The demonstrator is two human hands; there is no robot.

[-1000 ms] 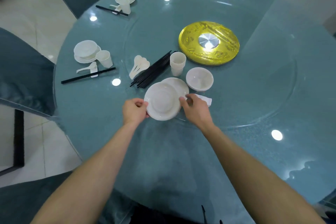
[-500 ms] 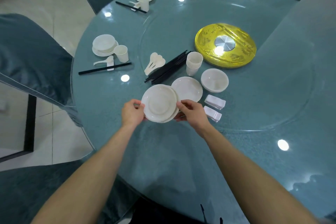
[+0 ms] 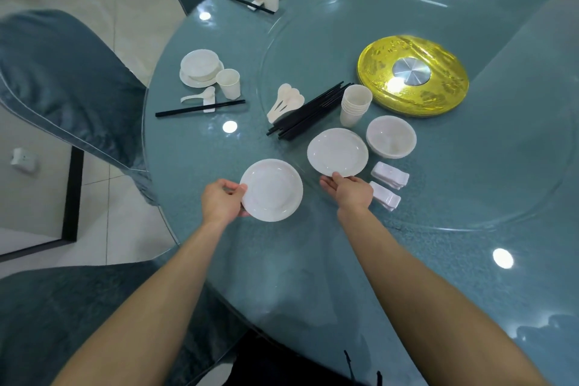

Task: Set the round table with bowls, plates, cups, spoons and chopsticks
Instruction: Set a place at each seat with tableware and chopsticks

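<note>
The single round white plastic plate is sitting low in the centre-left of the frame, just above the glossy teal round table. The left hand is pinching its left rim, thumb on top and fingers curling beneath. Half a second ago both hands were holding this plate together over the stack of white plates; now it is coming away to the left, well clear of the stack. The right hand is letting go, its fingers lying loose and straight against the stack's near rim and gripping nothing. So a plate is probably heading for the next place setting. Above centre, the white bowls, paper cups, black chopsticks and white spoons are waiting.
</note>
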